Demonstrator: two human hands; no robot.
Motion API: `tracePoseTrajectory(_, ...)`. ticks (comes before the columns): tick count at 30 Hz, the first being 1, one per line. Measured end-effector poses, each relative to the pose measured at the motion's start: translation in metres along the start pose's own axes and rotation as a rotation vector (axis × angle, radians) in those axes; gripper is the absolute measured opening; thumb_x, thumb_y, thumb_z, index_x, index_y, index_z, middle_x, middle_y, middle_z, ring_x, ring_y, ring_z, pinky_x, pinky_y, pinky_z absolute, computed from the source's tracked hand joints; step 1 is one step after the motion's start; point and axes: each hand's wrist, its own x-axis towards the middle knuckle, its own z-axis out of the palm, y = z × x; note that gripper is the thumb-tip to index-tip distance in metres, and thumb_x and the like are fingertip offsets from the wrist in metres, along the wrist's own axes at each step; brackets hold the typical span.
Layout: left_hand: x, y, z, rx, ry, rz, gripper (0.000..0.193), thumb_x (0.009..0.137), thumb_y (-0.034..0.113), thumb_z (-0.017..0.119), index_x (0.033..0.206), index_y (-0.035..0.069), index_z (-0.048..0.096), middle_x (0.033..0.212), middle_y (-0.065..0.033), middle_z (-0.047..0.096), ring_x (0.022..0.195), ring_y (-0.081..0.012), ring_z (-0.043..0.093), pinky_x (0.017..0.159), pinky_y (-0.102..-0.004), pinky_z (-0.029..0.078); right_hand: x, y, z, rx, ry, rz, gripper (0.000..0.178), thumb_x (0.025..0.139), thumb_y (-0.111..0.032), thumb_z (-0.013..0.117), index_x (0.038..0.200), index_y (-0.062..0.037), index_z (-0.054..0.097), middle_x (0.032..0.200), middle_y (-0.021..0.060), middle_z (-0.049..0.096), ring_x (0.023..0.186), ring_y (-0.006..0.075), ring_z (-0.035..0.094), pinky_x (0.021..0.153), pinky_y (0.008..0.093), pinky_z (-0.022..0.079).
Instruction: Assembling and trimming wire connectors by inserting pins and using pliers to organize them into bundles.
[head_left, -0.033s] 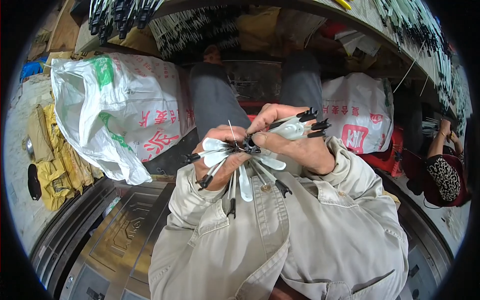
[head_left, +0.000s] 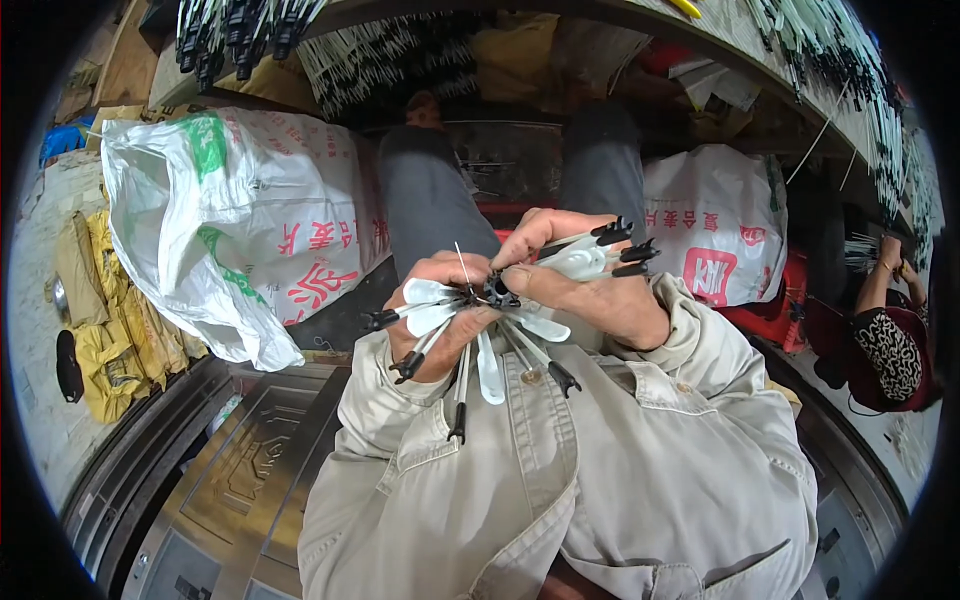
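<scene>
"What's in the big left bag (head_left: 250,200) and smaller right bag (head_left: 712,228)?"
"Can't tell from here."
"What's held, then?"
"The left hand (head_left: 447,270) and right hand (head_left: 598,300) both clasp black-tipped sticks (head_left: 563,378), with a black hub (head_left: 499,288) pinched between them."

Lowest black-tipped rod (head_left: 459,412) — swung slightly left.
</scene>
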Motion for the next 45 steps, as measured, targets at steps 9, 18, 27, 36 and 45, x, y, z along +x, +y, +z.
tracePoseTrajectory(9, -0.004, 0.002, -0.009, 0.252, 0.009, -0.048, 0.039, 0.078, 0.011, 0.066, 0.111, -0.005, 0.05, 0.095, -0.015, 0.057, 0.082, -0.0204, 0.057, 0.071, -0.0305, 0.046, -0.001, 0.013, -0.009, 0.117, -0.117, -0.179, 0.053, 0.073, -0.01, 0.071, 0.118, 0.0013, 0.044, 0.091, 0.0073, 0.057, 0.089, 0.01, 0.053, 0.079, 0.0245, 0.042)
tracePoseTrajectory(18, -0.001, 0.007, 0.002, 0.345, 0.058, -0.048, 0.029, 0.079, 0.009, 0.062, 0.105, -0.004, 0.056, 0.092, -0.0154, 0.059, 0.082, -0.0235, 0.058, 0.071, -0.032, 0.046, 0.002, 0.027, -0.008, -0.401, 0.063, -0.503, 0.052, 0.068, -0.004, 0.075, 0.108, 0.0008, 0.043, 0.091, 0.0099, 0.059, 0.084, 0.0143, 0.06, 0.075, 0.0269, 0.05)
tracePoseTrajectory(27, 0.001, 0.005, 0.004, 0.138, 0.008, -0.044, 0.034, 0.077, 0.011, 0.068, 0.104, -0.004, 0.054, 0.091, -0.0128, 0.059, 0.081, -0.0161, 0.056, 0.072, -0.0263, 0.045, 0.006, 0.02, -0.022, -0.407, -0.013, -0.52, 0.027, 0.062, -0.017, 0.077, 0.082, -0.0062, 0.062, 0.077, 0.0015, 0.062, 0.071, 0.0163, 0.059, 0.07, 0.0297, 0.039)
tracePoseTrajectory(36, 0.017, 0.019, -0.028, -0.283, -0.303, -0.5, 0.056, 0.081, 0.019, 0.062, 0.125, -0.003, 0.035, 0.11, -0.0195, 0.054, 0.097, -0.0234, 0.056, 0.09, -0.0348, 0.042, 0.014, 0.024, -0.036, -0.381, -0.165, -0.642, 0.03, 0.06, -0.02, 0.079, 0.079, -0.0055, 0.062, 0.076, 0.0049, 0.062, 0.068, 0.0185, 0.058, 0.068, 0.0304, 0.04)
tracePoseTrajectory(45, 0.069, 0.0, -0.044, -0.251, -0.817, -0.428, 0.009, 0.071, 0.005, 0.069, 0.077, -0.001, 0.067, 0.091, -0.0142, 0.06, 0.082, -0.0194, 0.057, 0.074, -0.0289, 0.046, 0.015, 0.022, -0.025, -0.439, -0.229, -0.804, 0.03, 0.062, -0.024, 0.079, 0.076, -0.0059, 0.06, 0.071, 0.0041, 0.062, 0.063, 0.0186, 0.058, 0.064, 0.0308, 0.04)
